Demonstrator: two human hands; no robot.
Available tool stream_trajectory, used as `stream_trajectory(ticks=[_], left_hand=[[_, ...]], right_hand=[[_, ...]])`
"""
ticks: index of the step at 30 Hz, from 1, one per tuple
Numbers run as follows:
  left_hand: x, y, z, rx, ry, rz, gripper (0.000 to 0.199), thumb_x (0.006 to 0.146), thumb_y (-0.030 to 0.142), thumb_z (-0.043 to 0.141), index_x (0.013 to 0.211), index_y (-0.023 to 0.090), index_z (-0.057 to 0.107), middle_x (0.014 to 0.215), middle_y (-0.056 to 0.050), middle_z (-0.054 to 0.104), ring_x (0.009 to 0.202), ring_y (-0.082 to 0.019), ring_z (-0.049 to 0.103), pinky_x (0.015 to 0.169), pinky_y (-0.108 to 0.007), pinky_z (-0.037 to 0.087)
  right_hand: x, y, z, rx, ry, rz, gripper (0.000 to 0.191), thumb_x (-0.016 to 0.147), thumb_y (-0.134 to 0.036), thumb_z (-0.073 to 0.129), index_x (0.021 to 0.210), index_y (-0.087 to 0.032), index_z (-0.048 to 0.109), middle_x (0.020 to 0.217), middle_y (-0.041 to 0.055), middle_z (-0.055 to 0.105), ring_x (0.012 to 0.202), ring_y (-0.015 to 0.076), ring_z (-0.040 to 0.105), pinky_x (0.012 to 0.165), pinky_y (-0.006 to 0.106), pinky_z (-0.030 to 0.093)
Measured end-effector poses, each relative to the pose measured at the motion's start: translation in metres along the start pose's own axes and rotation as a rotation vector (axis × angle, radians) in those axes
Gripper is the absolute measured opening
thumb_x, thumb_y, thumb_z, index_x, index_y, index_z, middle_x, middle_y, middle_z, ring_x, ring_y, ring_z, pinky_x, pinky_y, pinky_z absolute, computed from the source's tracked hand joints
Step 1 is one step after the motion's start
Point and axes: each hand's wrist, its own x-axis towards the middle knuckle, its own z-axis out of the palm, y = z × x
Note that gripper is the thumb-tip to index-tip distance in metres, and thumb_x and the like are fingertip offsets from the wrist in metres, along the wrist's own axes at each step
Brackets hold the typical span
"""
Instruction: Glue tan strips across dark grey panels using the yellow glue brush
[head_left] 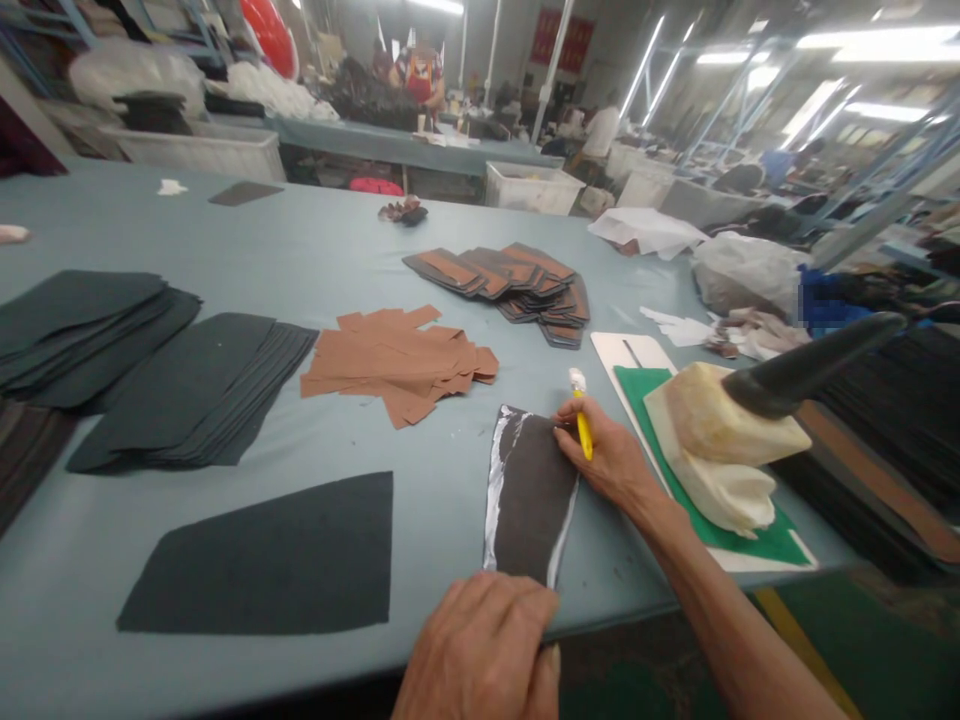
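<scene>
A dark brown leather-like panel [534,490] lies at the table's front edge, with white glue smeared along its left, top and right edges. My left hand [480,645] is closed over the panel's near end, its fingertips hidden. In my right hand [604,450] is a yellow-handled glue brush [584,425], its white-coated tip pointing away from me. The fingertips of that hand touch the panel's far right corner. To the left lies a single black panel [277,560], flat and apart from both hands.
Brown strips [397,360] are heaped mid-table, with brown-and-black pieces [517,280] behind. Stacked black panels [202,385] lie left. At right, a pale block with a dark handle [727,410] rests on a green-topped board [780,535]. Plastic bags [750,270] and a white bin [532,188] stand farther back.
</scene>
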Motion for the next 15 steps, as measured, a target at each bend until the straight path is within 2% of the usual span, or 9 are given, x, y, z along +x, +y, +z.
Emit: stream_trajectory(ticks=[2, 7, 11, 15], left_hand=[[0.017, 0.002, 0.003, 0.178, 0.033, 0.094, 0.035, 0.095, 0.01, 0.047, 0.12, 0.02, 0.069, 0.122, -0.012, 0.077, 0.11, -0.029, 0.072, 0.095, -0.043, 0.061], [0.053, 0.006, 0.007, 0.351, -0.159, 0.039, 0.039, 0.091, 0.004, 0.049, 0.124, 0.011, 0.069, 0.143, -0.016, 0.068, 0.131, -0.035, 0.062, 0.115, -0.051, 0.051], [0.069, 0.007, 0.006, 0.427, -0.273, 0.002, 0.043, 0.091, 0.004, 0.051, 0.129, 0.008, 0.069, 0.146, -0.019, 0.065, 0.135, -0.036, 0.06, 0.118, -0.052, 0.047], [0.08, 0.007, 0.005, 0.444, -0.326, 0.005, 0.045, 0.09, 0.003, 0.052, 0.132, 0.007, 0.067, 0.147, -0.02, 0.064, 0.135, -0.035, 0.06, 0.117, -0.051, 0.047]], right_hand=[[0.0, -0.002, 0.001, 0.006, 0.001, 0.002, 0.023, 0.086, -0.037, 0.063, 0.107, -0.028, 0.062, 0.096, 0.0034, 0.077, 0.083, 0.0247, 0.073, 0.075, 0.036, 0.051], [0.002, -0.008, -0.011, 0.033, 0.073, 0.009, 0.028, 0.09, -0.043, 0.062, 0.111, -0.025, 0.065, 0.098, 0.0065, 0.075, 0.086, 0.0258, 0.071, 0.08, 0.038, 0.05], [-0.004, -0.015, -0.033, 0.121, 0.177, 0.035, 0.032, 0.099, -0.052, 0.054, 0.114, -0.024, 0.063, 0.095, 0.0052, 0.073, 0.08, 0.0223, 0.067, 0.078, 0.037, 0.049], [-0.018, -0.023, -0.053, 0.276, 0.3, 0.066, 0.041, 0.105, -0.06, 0.045, 0.12, -0.024, 0.058, 0.086, 0.0011, 0.071, 0.068, 0.0166, 0.06, 0.069, 0.032, 0.048]])
